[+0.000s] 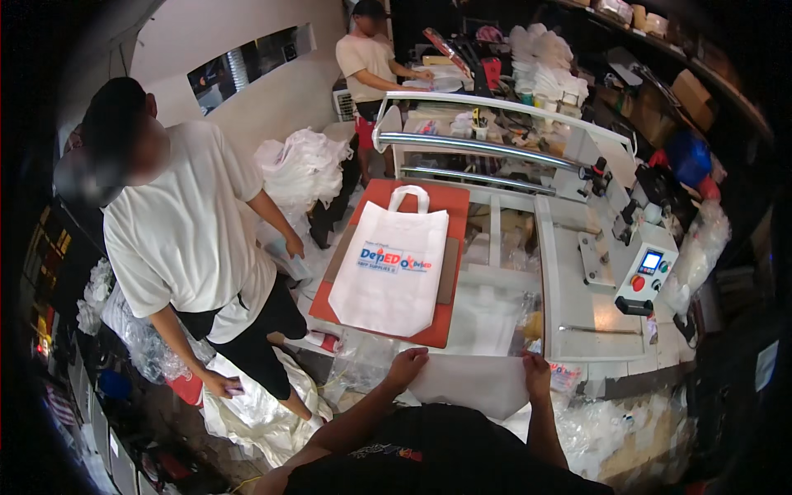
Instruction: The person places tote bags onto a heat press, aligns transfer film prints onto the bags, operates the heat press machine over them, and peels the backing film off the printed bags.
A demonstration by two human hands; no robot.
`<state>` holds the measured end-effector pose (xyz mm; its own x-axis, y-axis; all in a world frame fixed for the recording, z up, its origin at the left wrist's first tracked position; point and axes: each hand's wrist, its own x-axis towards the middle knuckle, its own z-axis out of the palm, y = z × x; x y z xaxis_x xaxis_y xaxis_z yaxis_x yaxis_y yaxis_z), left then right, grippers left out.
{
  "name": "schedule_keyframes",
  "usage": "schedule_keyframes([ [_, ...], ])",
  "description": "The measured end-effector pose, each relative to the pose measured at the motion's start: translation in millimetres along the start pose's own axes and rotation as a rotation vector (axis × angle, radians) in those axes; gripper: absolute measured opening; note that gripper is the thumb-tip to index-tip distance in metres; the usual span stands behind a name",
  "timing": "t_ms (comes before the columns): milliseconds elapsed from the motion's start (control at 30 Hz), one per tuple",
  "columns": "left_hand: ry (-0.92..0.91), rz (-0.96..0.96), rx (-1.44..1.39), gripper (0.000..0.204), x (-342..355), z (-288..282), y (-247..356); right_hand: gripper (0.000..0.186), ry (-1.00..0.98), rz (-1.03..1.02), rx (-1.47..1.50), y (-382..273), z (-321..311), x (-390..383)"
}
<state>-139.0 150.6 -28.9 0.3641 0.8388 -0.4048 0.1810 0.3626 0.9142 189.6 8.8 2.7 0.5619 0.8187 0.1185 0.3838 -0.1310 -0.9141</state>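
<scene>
In my remote head view, the left hand (pixel 405 368) and right hand (pixel 537 374) each pinch an upper corner of a translucent white sheet (pixel 472 384), held before the red platen (pixel 457 205) bearing a printed white tote bag (pixel 388 297).

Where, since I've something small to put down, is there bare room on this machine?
A broad bare patch is the flat white panel left of the white control box with round buttons. The red rectangular board shows only narrow margins around the printed white fabric tote bag. Beyond, it's crowded around the white cup holding tools.
</scene>
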Motion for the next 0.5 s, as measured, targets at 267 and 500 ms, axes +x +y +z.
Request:
schedule_keyframes([
  [267, 0.106, 0.120, 0.303, 0.039, -6, -4, 29, 0.029, 0.001, 0.123, -0.025, -20, 2, -1],
  [500, 0.121, 0.120, 0.222, 0.040, -4, -4, 25, 0.028, 0.044, 0.128, -0.008, -22, 5, -4],
])
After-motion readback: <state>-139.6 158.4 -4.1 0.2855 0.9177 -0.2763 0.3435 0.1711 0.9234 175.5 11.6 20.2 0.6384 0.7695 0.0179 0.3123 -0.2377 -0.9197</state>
